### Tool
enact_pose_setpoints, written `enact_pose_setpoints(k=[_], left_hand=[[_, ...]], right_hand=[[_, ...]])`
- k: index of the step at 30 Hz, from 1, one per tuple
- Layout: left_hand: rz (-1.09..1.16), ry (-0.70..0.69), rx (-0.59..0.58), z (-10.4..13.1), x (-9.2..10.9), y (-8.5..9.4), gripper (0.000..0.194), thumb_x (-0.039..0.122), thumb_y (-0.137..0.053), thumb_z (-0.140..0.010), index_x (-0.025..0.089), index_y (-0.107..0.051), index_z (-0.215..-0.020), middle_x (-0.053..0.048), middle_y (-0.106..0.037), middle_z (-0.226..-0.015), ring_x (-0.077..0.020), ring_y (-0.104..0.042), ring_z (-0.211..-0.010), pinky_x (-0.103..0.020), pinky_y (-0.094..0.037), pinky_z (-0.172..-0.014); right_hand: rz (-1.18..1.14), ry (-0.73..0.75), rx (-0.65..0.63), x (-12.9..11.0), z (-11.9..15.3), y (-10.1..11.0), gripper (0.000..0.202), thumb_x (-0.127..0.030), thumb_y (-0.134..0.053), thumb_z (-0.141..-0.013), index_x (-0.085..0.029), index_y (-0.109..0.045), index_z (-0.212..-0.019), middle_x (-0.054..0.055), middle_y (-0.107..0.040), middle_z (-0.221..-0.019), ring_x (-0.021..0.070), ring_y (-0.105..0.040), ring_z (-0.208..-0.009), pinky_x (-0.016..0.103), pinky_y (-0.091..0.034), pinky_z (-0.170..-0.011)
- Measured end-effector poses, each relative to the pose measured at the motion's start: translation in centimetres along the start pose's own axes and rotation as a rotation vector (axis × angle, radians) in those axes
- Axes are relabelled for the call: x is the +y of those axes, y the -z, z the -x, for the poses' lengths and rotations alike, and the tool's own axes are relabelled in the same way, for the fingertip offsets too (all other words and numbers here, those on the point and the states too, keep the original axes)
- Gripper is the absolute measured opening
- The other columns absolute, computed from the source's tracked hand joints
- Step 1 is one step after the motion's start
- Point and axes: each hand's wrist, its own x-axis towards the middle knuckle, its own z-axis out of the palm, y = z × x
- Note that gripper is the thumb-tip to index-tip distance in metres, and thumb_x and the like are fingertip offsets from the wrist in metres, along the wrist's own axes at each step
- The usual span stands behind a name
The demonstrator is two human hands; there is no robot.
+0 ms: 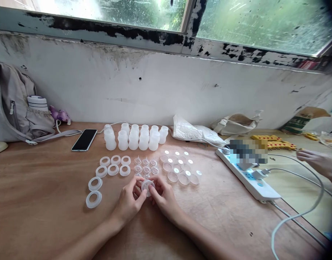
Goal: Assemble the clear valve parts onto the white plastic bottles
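Note:
Between my left hand (132,196) and my right hand (164,194) is a round translucent plastic cap (147,187), gripped at both sides with the thumbs on its top face. Just beyond the fingertips stand small clear plastic fittings (146,169) in short rows, the nearest ones partly hidden by my fingers. Left of them lie translucent plastic rings (113,169), two of which run down nearer to me. On the right, clear round discs (183,178) lie with small white discs (177,170) among them. Several frosted bottles (133,141) stand in rows behind.
A phone (84,140) and a grey backpack (16,101) are at the left. White plastic bags (194,133) lie by the wall. A power strip (247,177) with looping cables borders the right side, where another person's hand (316,162) is near yellow parts (274,142).

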Motion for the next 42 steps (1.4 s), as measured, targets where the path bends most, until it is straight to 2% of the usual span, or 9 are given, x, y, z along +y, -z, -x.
enact_pose_setpoints(k=[7, 15, 21, 29, 32, 34, 38, 40, 42], left_hand=[[-0.068, 0.019, 0.044, -0.2, -0.7, -0.2, 0.013, 0.021, -0.047, -0.075, 0.02, -0.05, -0.088, 0.001, -0.06, -0.073, -0.0123, -0.054, -0.056, -0.022, -0.041, -0.056], [-0.173, 0.003, 0.045, 0.1, -0.6, -0.2, 0.005, 0.023, -0.048, -0.075, 0.021, -0.049, -0.079, 0.004, -0.054, -0.06, -0.0121, -0.048, -0.053, -0.021, -0.035, -0.052], [-0.097, 0.005, 0.016, 0.1, -0.3, -0.2, 0.006, 0.025, -0.047, -0.076, 0.02, -0.048, -0.079, 0.003, -0.052, -0.061, -0.0117, -0.047, -0.053, -0.02, -0.035, -0.052], [-0.119, -0.031, 0.004, 0.3, -0.4, -0.2, 0.01, 0.027, -0.045, -0.079, 0.02, -0.048, -0.074, 0.004, -0.048, -0.055, -0.0112, -0.045, -0.049, -0.021, -0.033, -0.049], [-0.093, -0.016, 0.033, 0.2, -0.3, -0.2, 0.011, 0.03, -0.05, -0.076, 0.02, -0.05, -0.079, 0.003, -0.053, -0.06, -0.0109, -0.047, -0.05, -0.02, -0.036, -0.05], [-0.061, -0.002, 0.065, 0.0, -0.4, -0.1, 0.015, 0.033, -0.051, -0.076, 0.02, -0.051, -0.084, 0.002, -0.056, -0.067, -0.0111, -0.05, -0.053, -0.021, -0.038, -0.052], [0.098, 0.001, 0.065, -0.4, -1.2, 0.1, 0.016, 0.033, -0.047, -0.08, 0.02, -0.053, -0.088, -0.002, -0.056, -0.081, -0.0125, -0.054, -0.066, -0.02, -0.042, -0.056], [0.188, -0.03, 0.034, -0.7, -1.6, 0.1, 0.013, 0.029, -0.048, -0.079, 0.019, -0.055, -0.085, -0.002, -0.053, -0.085, -0.0125, -0.054, -0.07, -0.02, -0.044, -0.058], [0.236, -0.067, 0.014, -0.9, -1.8, 0.2, 0.01, 0.025, -0.05, -0.077, 0.018, -0.057, -0.08, -0.003, -0.052, -0.087, -0.0136, -0.054, -0.075, -0.021, -0.045, -0.064]], right_hand=[[0.073, 0.092, -0.025, -0.1, 0.1, -0.2, 0.014, -0.017, -0.047, -0.077, -0.019, -0.051, -0.09, -0.001, -0.054, -0.068, 0.0095, -0.047, -0.054, 0.02, -0.039, -0.05], [0.093, 0.075, -0.017, 0.0, 0.2, -0.4, 0.013, -0.011, -0.047, -0.072, -0.018, -0.051, -0.082, -0.003, -0.049, -0.063, 0.0088, -0.041, -0.052, 0.02, -0.034, -0.048], [0.102, 0.087, 0.0, -0.2, 0.1, -0.2, 0.004, -0.015, -0.047, -0.075, -0.018, -0.05, -0.076, -0.003, -0.048, -0.059, 0.0089, -0.041, -0.05, 0.02, -0.033, -0.047], [0.178, 0.132, -0.004, -0.2, 0.4, 0.1, 0.013, -0.025, -0.045, -0.082, -0.018, -0.05, -0.071, -0.003, -0.047, -0.055, 0.0085, -0.039, -0.047, 0.021, -0.032, -0.045], [0.114, 0.145, -0.042, -0.4, 0.4, 0.5, 0.016, -0.03, -0.045, -0.084, -0.018, -0.054, -0.081, -0.001, -0.052, -0.061, 0.0097, -0.045, -0.051, 0.022, -0.037, -0.048], [-0.005, 0.104, -0.075, -0.4, 0.3, 0.7, 0.021, -0.034, -0.042, -0.086, -0.019, -0.053, -0.095, -0.001, -0.054, -0.064, 0.0105, -0.05, -0.054, 0.022, -0.041, -0.05], [-0.313, -0.072, -0.05, -0.3, -0.1, 0.7, 0.039, -0.039, -0.043, -0.085, -0.022, -0.038, -0.119, -0.002, -0.055, -0.068, 0.0094, -0.052, -0.046, 0.022, -0.044, -0.045], [-0.374, -0.106, -0.057, -0.2, -0.4, 0.6, 0.044, -0.04, -0.049, -0.081, -0.021, -0.037, -0.119, 0.0, -0.058, -0.074, 0.0088, -0.052, -0.045, 0.022, -0.044, -0.043], [-0.362, -0.103, -0.069, -0.2, -0.5, 0.6, 0.039, -0.04, -0.054, -0.078, -0.02, -0.045, -0.111, 0.0, -0.059, -0.073, 0.0087, -0.052, -0.045, 0.022, -0.043, -0.043]])
